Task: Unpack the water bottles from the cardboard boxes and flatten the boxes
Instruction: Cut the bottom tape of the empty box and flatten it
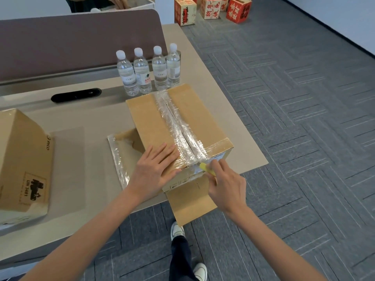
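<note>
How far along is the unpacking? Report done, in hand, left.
Done: four water bottles stand unpacked on the table. In hand: left hand presses flat on the taped box while right hand holds a yellow cutter at its tape seam. Left: that box and the box at left both stand unflattened.

Bottles (149,72) behind box (162,118)

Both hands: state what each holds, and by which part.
The right hand grips a yellow cutter by its rear part. The left hand holds nothing; it presses flat on the taped box.
</note>
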